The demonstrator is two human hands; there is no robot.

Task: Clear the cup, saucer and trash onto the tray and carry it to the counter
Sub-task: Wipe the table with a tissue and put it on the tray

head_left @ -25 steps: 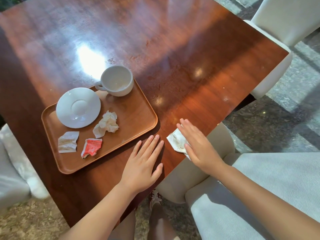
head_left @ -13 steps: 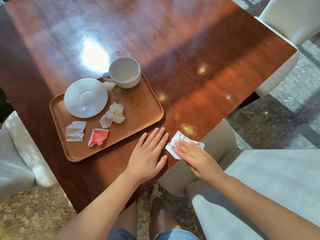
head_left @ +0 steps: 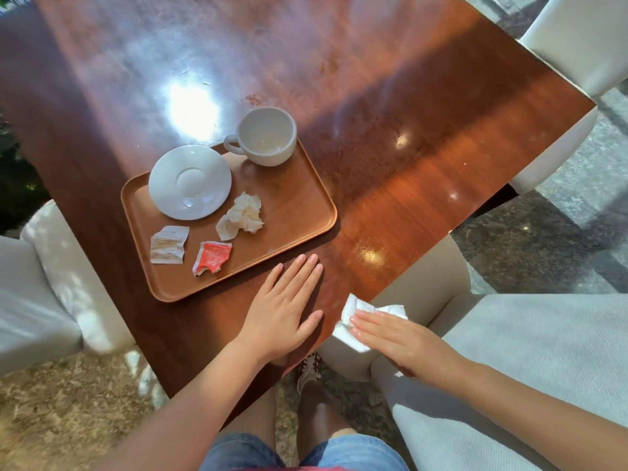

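Already the cup (head_left: 266,136) sits at the far corner of the tray (head_left: 299,212), its handle poking out over the far rim, and the saucer (head_left: 190,182) lies beside it along that rim. Trash is aboard too: a crumpled napkin (head_left: 242,217) mid-tray, a torn beige packet (head_left: 169,244) and a red packet (head_left: 212,257) close to the near edge. And the tray itself rests on the tabletop (head_left: 407,137), close to the near edge.

Just beside the tray's near corner, the left hand (head_left: 283,312) lies flat and released, fingers spread, gripping nothing. Out at the tabletop's near edge, the right hand (head_left: 397,338) presses flat on a white wipe (head_left: 353,319), palm down, not clenched; part of that wipe overhangs the edge above a pale chair (head_left: 509,368).

Danger here, I'd say: the wipe could slip off the edge and drop to the floor. Then comes the lift. The cup stands at one corner, so a tilted carry could slide it or tip it over the low rim, and those light packets could flutter off.
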